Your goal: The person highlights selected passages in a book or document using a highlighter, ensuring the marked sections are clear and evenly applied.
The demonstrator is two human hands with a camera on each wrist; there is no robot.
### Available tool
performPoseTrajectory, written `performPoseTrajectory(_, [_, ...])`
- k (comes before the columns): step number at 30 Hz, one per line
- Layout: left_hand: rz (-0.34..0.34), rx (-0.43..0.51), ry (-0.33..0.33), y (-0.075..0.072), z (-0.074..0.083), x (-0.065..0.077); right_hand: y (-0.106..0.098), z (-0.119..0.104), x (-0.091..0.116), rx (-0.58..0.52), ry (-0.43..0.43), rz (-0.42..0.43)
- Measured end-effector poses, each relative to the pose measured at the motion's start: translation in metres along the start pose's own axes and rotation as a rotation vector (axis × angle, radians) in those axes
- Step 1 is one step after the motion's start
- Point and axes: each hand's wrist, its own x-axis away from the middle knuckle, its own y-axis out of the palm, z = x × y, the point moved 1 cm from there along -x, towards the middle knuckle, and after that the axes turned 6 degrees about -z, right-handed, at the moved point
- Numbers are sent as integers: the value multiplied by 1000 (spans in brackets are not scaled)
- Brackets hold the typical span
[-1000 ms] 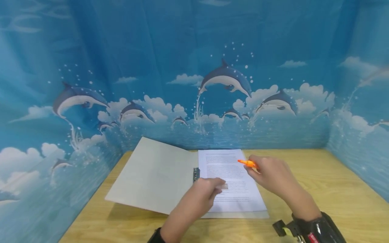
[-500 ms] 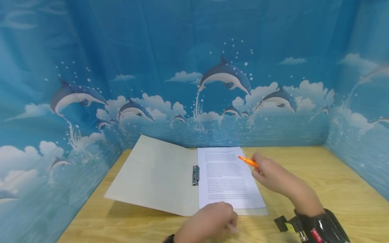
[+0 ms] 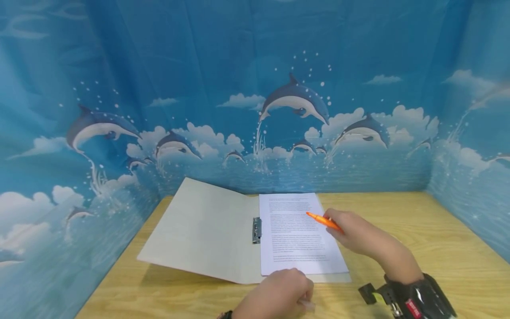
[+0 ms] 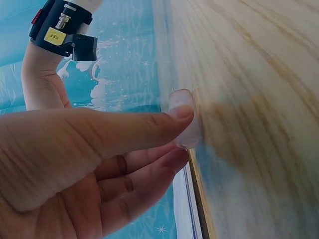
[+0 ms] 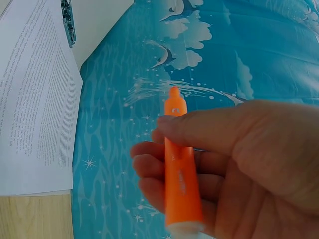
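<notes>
My right hand grips an uncapped orange highlighter over the right side of a printed page. The right wrist view shows the thumb and fingers round the highlighter, its narrow tip exposed. Whether that tip touches the paper cannot be told. By the page's lower edge, my left hand pinches a small translucent cap. In the left wrist view the cap sits between thumb and fingertips, close to the tabletop.
The printed sheets lie in an open pale folder, whose left cover tilts up from the wooden table. A metal clip sits at its fold. A blue dolphin-print curtain surrounds the table's back and sides.
My left hand has moved from over the page to below its lower edge, still holding the cap. The highlighter's tip, after rising slightly, has shifted down and left over the text.
</notes>
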Motion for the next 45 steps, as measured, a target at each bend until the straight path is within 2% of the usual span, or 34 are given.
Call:
performPoseTrajectory(6, [32, 2, -36, -10, -5, -1, -4, 0, -3, 28, 21, 1])
performPoseTrajectory(9, [116, -43, -57, -21, -15, -1, -6, 1, -4, 40, 11, 6])
performPoseTrajectory(12, [219, -85, -139, -28, -37, -4, -6, 3, -4, 33, 25, 17])
performPoseTrajectory(15, [283, -135, -282, -26, -66, -8, -4, 7, -4, 18, 66, 56])
performPoseTrajectory(17, [277, -130, -368, -23, -86, -11, -2, 9, -6, 6, 91, 83])
performPoseTrajectory(19, [248, -70, -423, -20, -101, -13, -1, 12, -9, -6, 123, 111])
performPoseTrajectory(23, [190, 82, -439, -15, -115, -15, 0, 18, -15, -32, 172, 185])
performPoseTrajectory(26, [168, 126, -444, -15, -115, -17, 1, 22, -21, -85, 201, 266])
performPoseTrajectory(30, [170, 94, -461, -19, -110, -20, 0, 23, -32, -221, 258, 337])
performPoseTrajectory(33, [169, 56, -462, -18, -106, -19, 3, 21, -39, -325, 328, 345])
performPoseTrajectory(36, [146, 19, -470, -16, -101, -19, 5, 17, -47, -382, 390, 352])
performPoseTrajectory(40, [109, -33, -496, -15, -93, -21, 7, 10, -57, -444, 415, 388])
performPoseTrajectory(45, [66, -50, -518, -14, -86, -25, 11, 2, -69, -501, 413, 464])
